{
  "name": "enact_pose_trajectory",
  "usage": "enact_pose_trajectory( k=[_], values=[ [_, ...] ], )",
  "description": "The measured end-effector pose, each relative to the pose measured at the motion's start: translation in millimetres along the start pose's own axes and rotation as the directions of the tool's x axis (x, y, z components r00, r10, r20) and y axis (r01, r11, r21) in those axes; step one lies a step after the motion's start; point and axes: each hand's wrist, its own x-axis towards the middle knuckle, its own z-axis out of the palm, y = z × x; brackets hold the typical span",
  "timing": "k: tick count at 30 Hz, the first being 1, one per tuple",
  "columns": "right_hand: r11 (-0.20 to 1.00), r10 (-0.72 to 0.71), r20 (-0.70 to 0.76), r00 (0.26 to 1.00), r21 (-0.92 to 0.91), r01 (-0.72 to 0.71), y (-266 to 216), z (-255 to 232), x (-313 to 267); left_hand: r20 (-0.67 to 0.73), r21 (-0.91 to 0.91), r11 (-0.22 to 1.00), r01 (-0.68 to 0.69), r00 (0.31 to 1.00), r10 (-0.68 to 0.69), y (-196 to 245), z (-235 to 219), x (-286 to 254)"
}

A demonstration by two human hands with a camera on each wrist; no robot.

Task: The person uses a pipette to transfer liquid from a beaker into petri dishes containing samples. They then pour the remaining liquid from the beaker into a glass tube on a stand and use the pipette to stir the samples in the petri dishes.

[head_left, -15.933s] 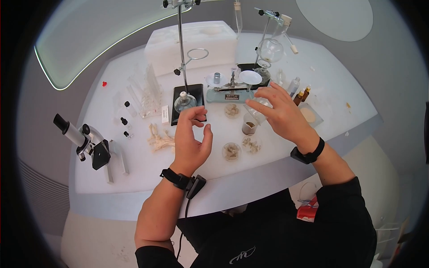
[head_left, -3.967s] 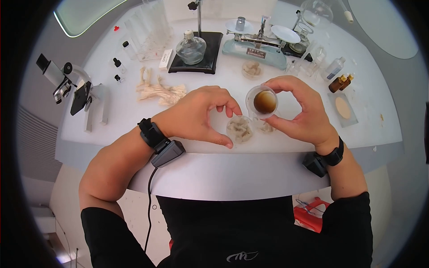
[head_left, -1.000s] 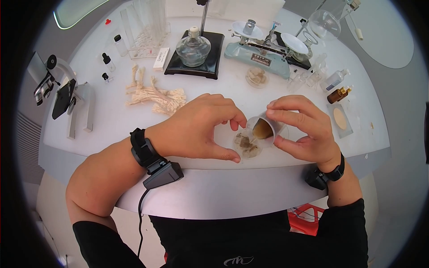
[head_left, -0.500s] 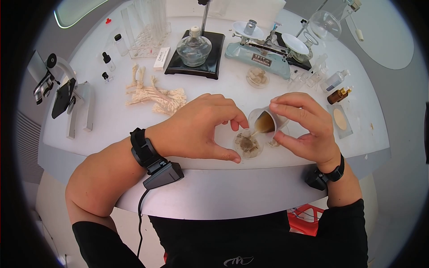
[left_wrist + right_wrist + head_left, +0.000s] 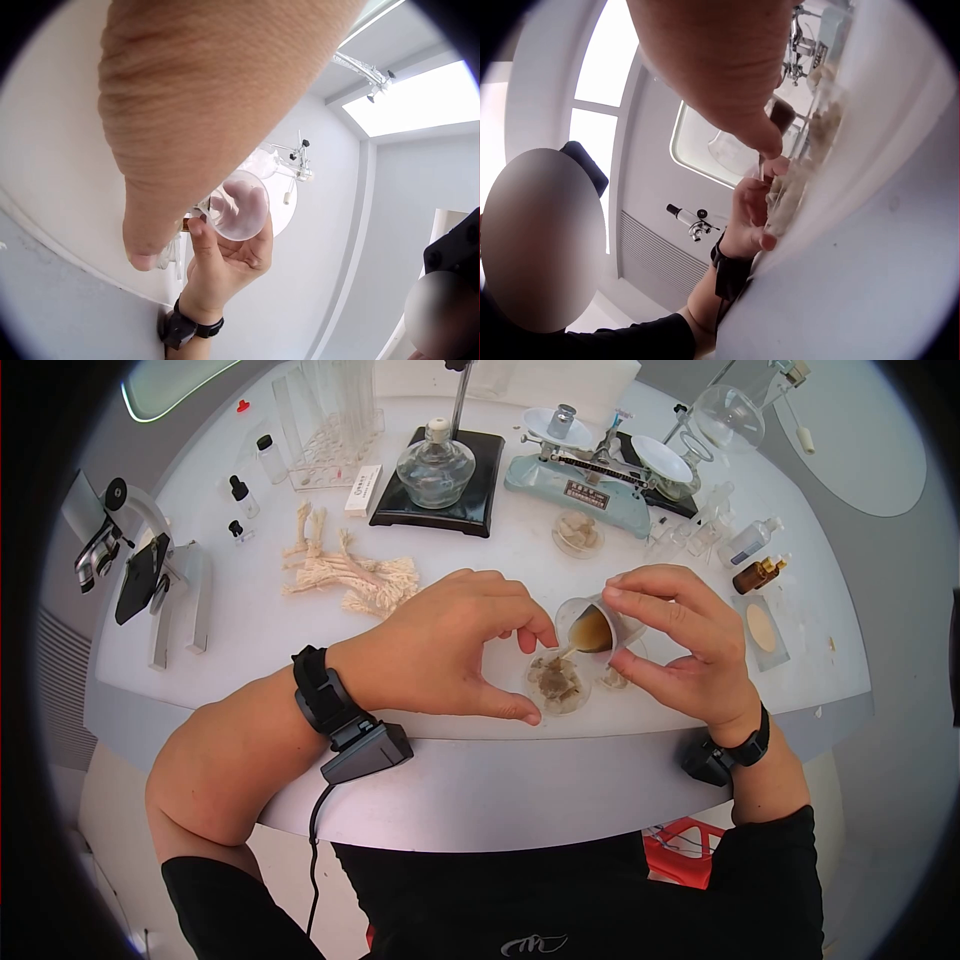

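My right hand (image 5: 680, 640) grips a clear beaker (image 5: 626, 628) with thumb and fingers, tilted toward the left. Brown, cloudy liquid (image 5: 590, 631) lies against its lower side and runs in a thin stream from the lip. Below the lip sits a round petri dish (image 5: 557, 704) of pale clumps, dark and wet in the middle. Around that dish's left side my left hand (image 5: 455, 640) holds index finger and thumb at its rim. Another dish (image 5: 612, 678) with clumps is partly hidden behind the beaker. In the left wrist view the beaker (image 5: 244, 208) shows its rounded base.
Behind the hands stand a third dish (image 5: 578, 547), a blue pan balance (image 5: 575, 490) and a glass spirit lamp (image 5: 436, 470) on a black stand base. Cotton wicks (image 5: 350, 575) lie left, beyond them a microscope (image 5: 140, 555). Brown bottles (image 5: 758, 573) stand at the right.
The beaker, earlier standing on the table, then lifted by my right hand, is now tipped over the petri dish. The clumps have darkened. My left hand has come to the dish's rim.
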Motion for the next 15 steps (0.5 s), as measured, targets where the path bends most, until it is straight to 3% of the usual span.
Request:
enact_pose_trajectory(
  k=[15],
  values=[
    [1.0,0.004,-0.008,1.0,-0.022,-0.004,0.3,0.8,-0.2,-0.008,-0.01,1.0,0.003,1.0,-0.003,1.0,0.3,0.4]
  ],
)
